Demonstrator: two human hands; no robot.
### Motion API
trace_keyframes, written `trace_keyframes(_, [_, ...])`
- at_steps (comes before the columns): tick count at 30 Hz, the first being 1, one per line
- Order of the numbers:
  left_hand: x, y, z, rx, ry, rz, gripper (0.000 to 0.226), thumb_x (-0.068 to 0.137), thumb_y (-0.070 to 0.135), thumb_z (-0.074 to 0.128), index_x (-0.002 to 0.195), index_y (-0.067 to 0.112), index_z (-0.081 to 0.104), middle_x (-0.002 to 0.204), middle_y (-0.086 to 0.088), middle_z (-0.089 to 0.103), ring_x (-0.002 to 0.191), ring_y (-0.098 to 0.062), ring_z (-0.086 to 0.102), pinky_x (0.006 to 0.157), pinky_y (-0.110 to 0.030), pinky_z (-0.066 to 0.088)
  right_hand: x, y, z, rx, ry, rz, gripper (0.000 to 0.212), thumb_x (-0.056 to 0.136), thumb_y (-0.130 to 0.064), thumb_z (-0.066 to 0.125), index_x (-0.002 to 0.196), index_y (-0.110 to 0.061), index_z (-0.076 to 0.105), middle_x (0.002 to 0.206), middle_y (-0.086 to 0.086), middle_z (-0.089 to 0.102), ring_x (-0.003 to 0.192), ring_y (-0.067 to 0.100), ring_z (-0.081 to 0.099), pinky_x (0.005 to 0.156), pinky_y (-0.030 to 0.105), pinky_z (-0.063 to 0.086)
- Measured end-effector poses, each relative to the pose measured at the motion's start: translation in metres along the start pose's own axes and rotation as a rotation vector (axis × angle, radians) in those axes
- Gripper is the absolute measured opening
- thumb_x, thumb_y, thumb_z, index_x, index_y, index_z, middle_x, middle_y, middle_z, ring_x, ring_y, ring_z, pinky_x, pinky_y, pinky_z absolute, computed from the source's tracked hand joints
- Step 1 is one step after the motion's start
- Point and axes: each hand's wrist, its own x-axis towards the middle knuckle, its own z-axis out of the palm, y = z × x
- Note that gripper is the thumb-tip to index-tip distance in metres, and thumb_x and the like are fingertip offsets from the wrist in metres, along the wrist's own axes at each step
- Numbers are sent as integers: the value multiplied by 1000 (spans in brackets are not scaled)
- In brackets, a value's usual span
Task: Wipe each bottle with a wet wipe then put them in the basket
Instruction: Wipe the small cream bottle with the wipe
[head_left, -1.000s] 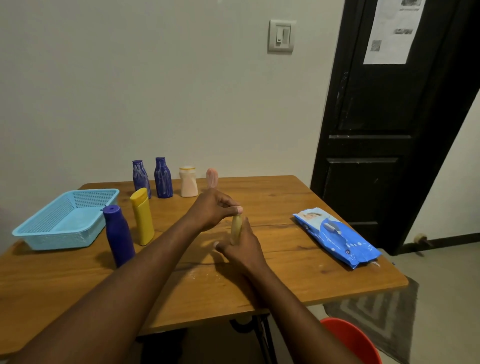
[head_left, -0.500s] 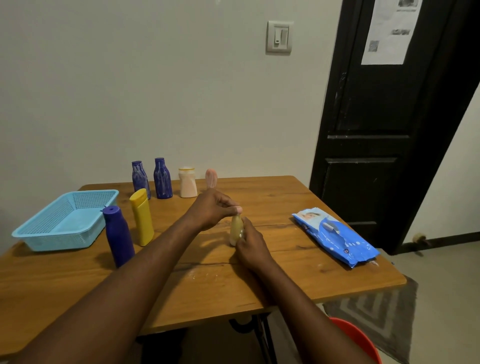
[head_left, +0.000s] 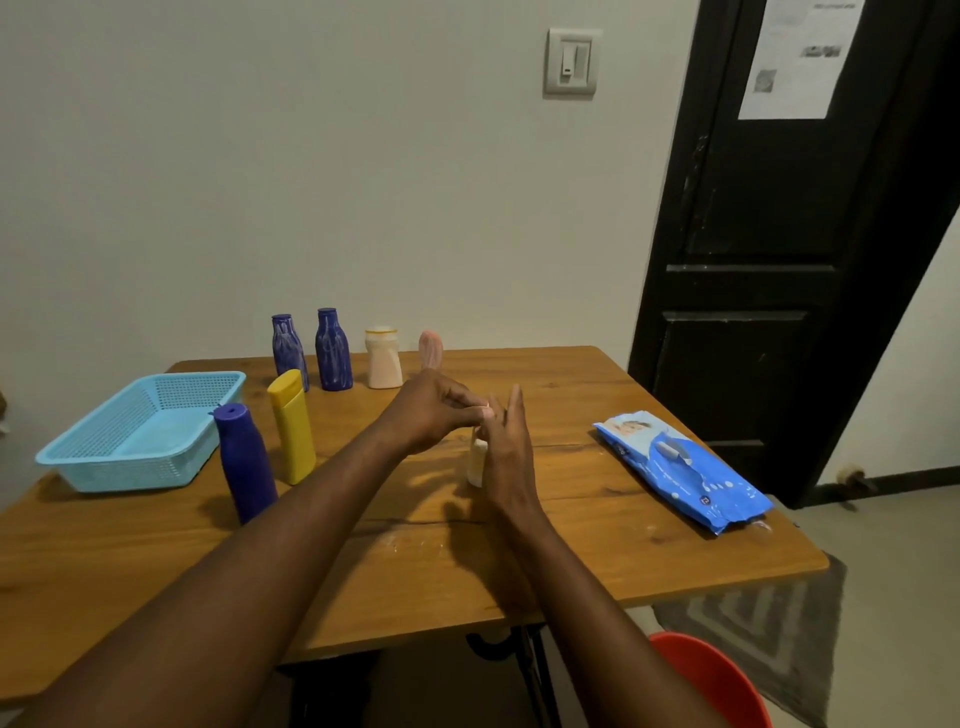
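Left hand (head_left: 431, 410): pinches small cream plastic bottle (head_left: 476, 462).
Right hand (head_left: 506, 452): straight-fingered, beside bottle.
Blue wipes packet (head_left: 680, 467): well right of bottle.

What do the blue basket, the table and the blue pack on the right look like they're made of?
The basket looks like moulded plastic, matt light blue, with a fine grid of holes in its walls. The table looks like wood or wood-look laminate: grain lines, soft sheen. The wipes pack seems thin glossy plastic film, creased and catching light.
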Motion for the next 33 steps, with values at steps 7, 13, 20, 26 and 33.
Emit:
trace_keyframes(7, [-2, 1, -1, 8, 10, 12, 23, 85, 28, 78, 104, 15, 80, 102, 7, 77, 89, 8, 65, 74, -10, 44, -16, 29, 1, -221, -43, 6, 69, 92, -55, 34, 158, -41, 20, 132, 2, 59, 109, 18, 60, 92, 43, 55])
trace_keyframes(13, [-1, 8, -7, 134, 28, 17, 20, 80, 39, 82, 85, 20, 81, 82, 9, 76, 78, -2, 69, 73, -24, 54, -27, 35, -14, -237, 72, -61, 49, 99, -5, 50, 142, -26, 56, 117, -12, 70, 101, 0, 65, 84, 20, 54])
trace_keyframes(20, [1, 15, -13, 301, 28, 29, 38, 76, 42, 85, 63, 9, 69, 60, 0, 64, 58, -10, 56, 58, -27, 43, -30, 34, -20, -47, 276, -24, 40, 91, 0, 64, 112, -34, 65, 106, -10, 72, 98, 2, 68, 84, 26, 59])
trace_keyframes(26, [-7, 18, -12, 330, 95, -18, 38, 81, 40, 81, 74, 4, 72, 70, -6, 71, 61, -18, 69, 60, -33, 57, -33, 31, -19, -21, 265, -104, 31, 95, -1, 63, 106, -29, 69, 100, -8, 75, 94, 8, 72, 76, 27, 62])
trace_keyframes(33, [-11, 16, -13, 155, 32, -48, 26, 89, 34, 74, 100, 12, 79, 92, -2, 75, 75, -12, 71, 55, -23, 58, -34, 29, -18, -33, 220, -123, 39, 98, 0, 56, 121, -31, 62, 108, -18, 68, 102, -9, 64, 81, 8, 52])
